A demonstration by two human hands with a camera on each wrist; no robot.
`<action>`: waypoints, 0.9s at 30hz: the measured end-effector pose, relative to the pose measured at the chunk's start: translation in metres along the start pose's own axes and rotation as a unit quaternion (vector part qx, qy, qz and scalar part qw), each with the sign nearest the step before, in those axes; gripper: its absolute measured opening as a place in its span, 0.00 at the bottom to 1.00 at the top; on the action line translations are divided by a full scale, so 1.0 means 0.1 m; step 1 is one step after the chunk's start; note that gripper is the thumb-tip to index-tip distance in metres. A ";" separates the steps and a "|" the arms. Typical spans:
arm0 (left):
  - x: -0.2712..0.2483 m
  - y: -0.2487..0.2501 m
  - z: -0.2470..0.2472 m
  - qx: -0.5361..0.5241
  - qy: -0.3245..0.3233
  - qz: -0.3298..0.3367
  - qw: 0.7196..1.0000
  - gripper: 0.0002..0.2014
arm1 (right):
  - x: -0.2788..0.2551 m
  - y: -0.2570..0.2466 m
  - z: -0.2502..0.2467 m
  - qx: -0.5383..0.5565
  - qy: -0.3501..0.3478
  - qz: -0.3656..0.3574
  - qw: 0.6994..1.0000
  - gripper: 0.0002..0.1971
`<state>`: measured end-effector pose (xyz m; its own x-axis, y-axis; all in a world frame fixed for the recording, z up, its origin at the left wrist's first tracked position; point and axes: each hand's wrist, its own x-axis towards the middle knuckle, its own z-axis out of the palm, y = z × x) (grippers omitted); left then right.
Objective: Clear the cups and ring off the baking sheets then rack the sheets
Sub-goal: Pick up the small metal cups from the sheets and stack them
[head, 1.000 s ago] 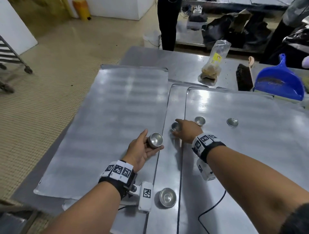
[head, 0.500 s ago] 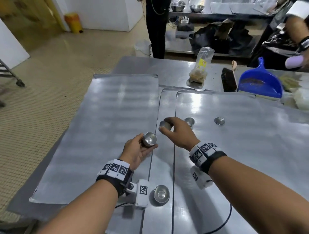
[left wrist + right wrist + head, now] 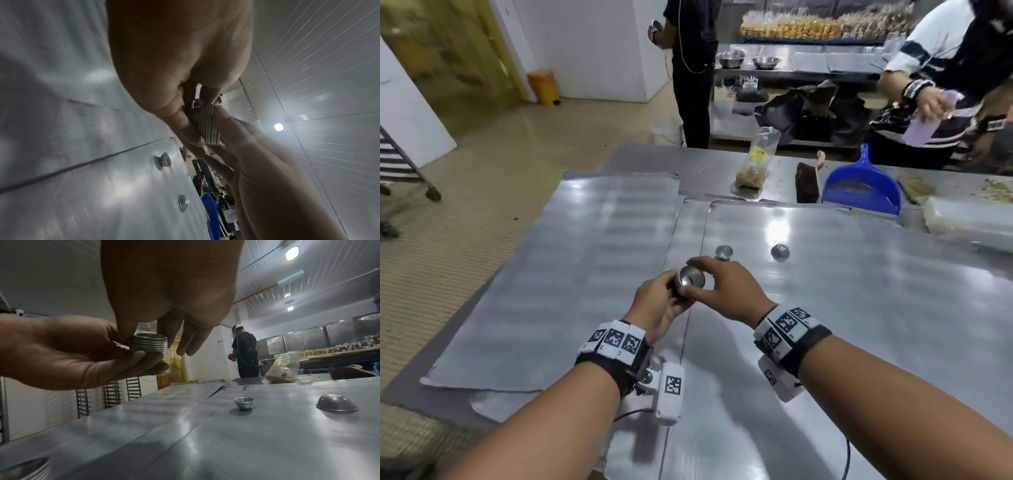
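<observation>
Two loose cups stand on the baking sheets: one upright (image 3: 724,252), one upside down (image 3: 780,251). One nested stack of cups (image 3: 689,277) is held by two hands. Three baking sheets (image 3: 585,260) lie overlapped.

A stack of nested metal cups (image 3: 690,280) is held above overlapping baking sheets (image 3: 859,308); an upright cup (image 3: 724,253) and an upturned cup (image 3: 780,251) lie farther back.

The stack of cups (image 3: 149,344) is thin ridged metal with a dull shine. Below it the baking sheets (image 3: 859,308) are brushed, glossy metal. Beyond the sheets, the dustpan (image 3: 861,186) is smooth blue plastic.
</observation>
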<state>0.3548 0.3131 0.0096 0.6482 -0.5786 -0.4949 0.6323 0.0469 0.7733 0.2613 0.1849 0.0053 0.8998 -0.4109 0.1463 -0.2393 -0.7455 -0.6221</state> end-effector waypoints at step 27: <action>0.91 0.28 0.17 0.001 -0.020 -0.073 0.997 0.19 | 1.14 1.23 -0.11 -0.156 -0.121 0.192 0.961 0.32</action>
<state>0.4244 0.2481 -0.0070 0.5317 -0.6112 -0.5863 0.7177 -0.0424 0.6951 0.3301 0.0406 -0.0466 0.7727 -0.5816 -0.2542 -0.6346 -0.6996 -0.3284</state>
